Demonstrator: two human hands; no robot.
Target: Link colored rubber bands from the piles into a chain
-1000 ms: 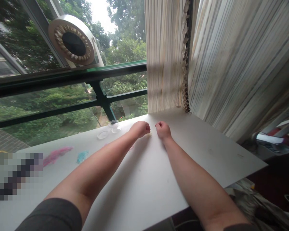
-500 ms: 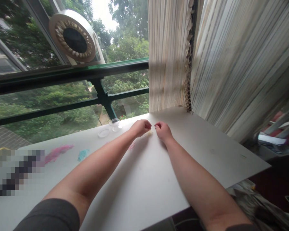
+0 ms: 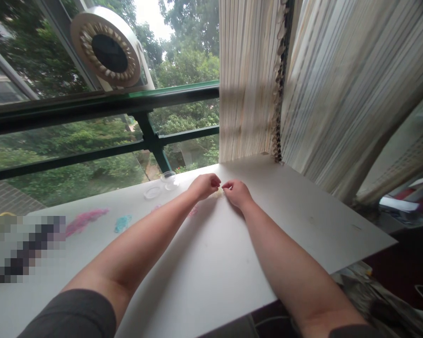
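Note:
Over the far part of the white table, my left hand [image 3: 207, 186] is closed in a pinch, its fingertips pointing right. Whatever it holds is too small to make out. Facing it, my right hand [image 3: 237, 192] has its thumb and fingers drawn together, low beside a small pale yellow heap [image 3: 217, 193] of tiny pieces. I cannot tell what, if anything, sits in those fingertips. Partly behind my left forearm lie small pink pieces [image 3: 193, 212]. To the left are a teal heap [image 3: 122, 223] and a longer pink heap [image 3: 87, 220], both of small loose pieces.
A shallow clear dish [image 3: 152, 193] and a clear round container [image 3: 169, 181] stand near the table's window edge. Beyond runs a dark green railing [image 3: 183, 97]. A striped curtain [image 3: 248, 84] hangs at the far corner. A blurred-out dark object [image 3: 30, 249] lies at left.
My right hand has moved slightly left and down, its fingertips now nearer the pale yellow heap. My left hand stays almost in place. The view has shifted a little.

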